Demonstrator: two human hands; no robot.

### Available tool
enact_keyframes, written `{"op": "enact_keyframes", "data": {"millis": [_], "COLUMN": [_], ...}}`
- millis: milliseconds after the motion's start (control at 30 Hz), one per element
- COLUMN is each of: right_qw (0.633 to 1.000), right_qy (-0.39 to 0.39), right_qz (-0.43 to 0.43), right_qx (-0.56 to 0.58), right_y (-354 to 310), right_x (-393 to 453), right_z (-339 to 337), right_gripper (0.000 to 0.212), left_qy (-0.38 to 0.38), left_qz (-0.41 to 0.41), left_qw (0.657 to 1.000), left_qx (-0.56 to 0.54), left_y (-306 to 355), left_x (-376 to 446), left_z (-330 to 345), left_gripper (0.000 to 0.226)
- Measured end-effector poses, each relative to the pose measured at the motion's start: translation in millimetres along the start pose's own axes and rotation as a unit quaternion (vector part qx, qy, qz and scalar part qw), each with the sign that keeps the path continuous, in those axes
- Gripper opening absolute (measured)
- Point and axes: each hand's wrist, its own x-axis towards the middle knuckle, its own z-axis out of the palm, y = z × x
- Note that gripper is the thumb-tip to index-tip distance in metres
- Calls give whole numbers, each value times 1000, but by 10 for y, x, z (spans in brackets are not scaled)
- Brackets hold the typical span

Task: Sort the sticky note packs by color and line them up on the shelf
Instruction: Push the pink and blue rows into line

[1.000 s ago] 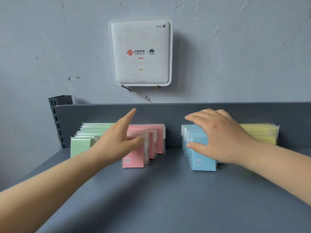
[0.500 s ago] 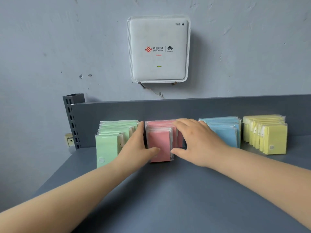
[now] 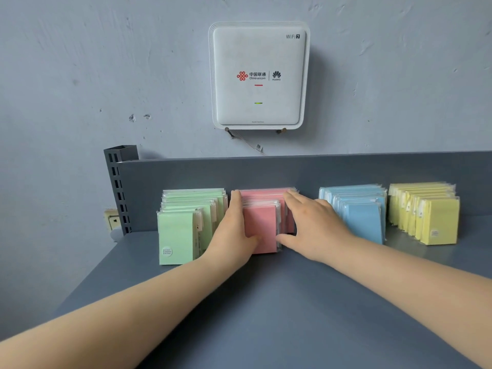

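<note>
Four rows of upright sticky note packs stand on the grey shelf against its back panel: green packs, pink packs, blue packs and yellow packs. My left hand presses flat against the left side of the pink row, thumb across the front pack. On the row's right side rests my right hand, fingers over the top and thumb at the front pack's lower corner. Together the two hands squeeze the pink row.
A white WiFi router hangs on the wall above the shelf. A slotted dark upright post stands at the shelf's left rear corner, with a wall socket beside it. The shelf's left edge drops off near the green row.
One second ago my right hand was on the blue row and my left hand was in the air by the pink row. Both hands now clamp the pink row; the view shifted left.
</note>
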Motion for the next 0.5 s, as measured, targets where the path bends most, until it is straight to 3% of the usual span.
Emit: {"op": "enact_keyframes", "data": {"millis": [300,500], "right_qw": [1000,997], "right_qy": [15,33], "right_qz": [-16,-75], "right_qx": [17,15], "right_y": [41,-32], "right_x": [-33,-79], "right_z": [-10,15], "right_gripper": [90,76], "left_qy": [18,13], "left_qz": [-12,-22], "left_qw": [998,997], "left_qx": [-53,-73], "left_y": [17,74], "left_x": [-7,32], "left_z": [5,44], "left_gripper": [99,103]}}
